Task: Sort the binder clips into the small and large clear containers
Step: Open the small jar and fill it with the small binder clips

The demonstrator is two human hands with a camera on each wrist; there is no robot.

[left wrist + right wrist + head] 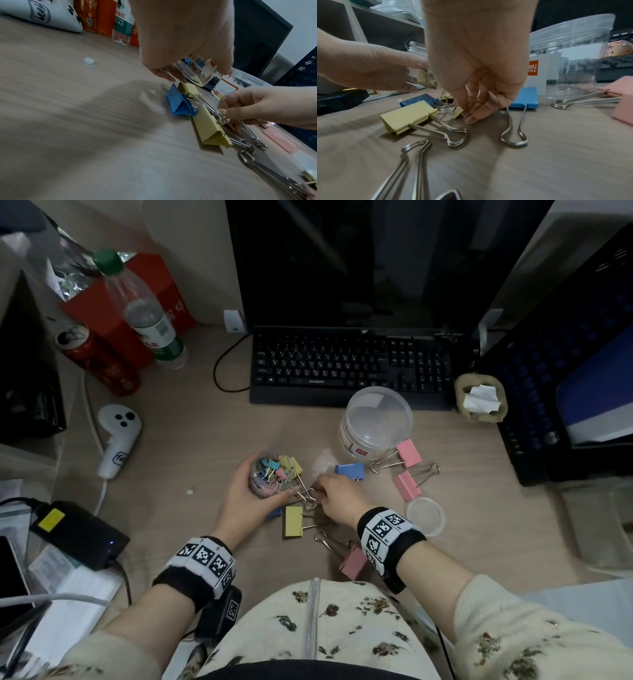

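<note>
My left hand (251, 496) grips the small clear container (272, 475), tilted above the desk and holding several small coloured clips. My right hand (337, 493) reaches down just right of it, and its fingertips (469, 116) pinch a small yellow binder clip (457, 112) lying among wire handles. The large clear container (376, 422) stands empty behind. Large clips lie around: yellow (293, 522), blue (349, 470), two pink (409, 453) (406, 486), another pink (352, 563) near my right wrist. A blue large clip (180, 104) lies below my left hand.
A clear lid (424, 515) lies right of my right wrist. A black keyboard (349, 368) sits behind the large container. A white controller (116, 436), a water bottle (144, 309) and a red can (99, 361) stand at the left. A black crate (565, 371) is at the right.
</note>
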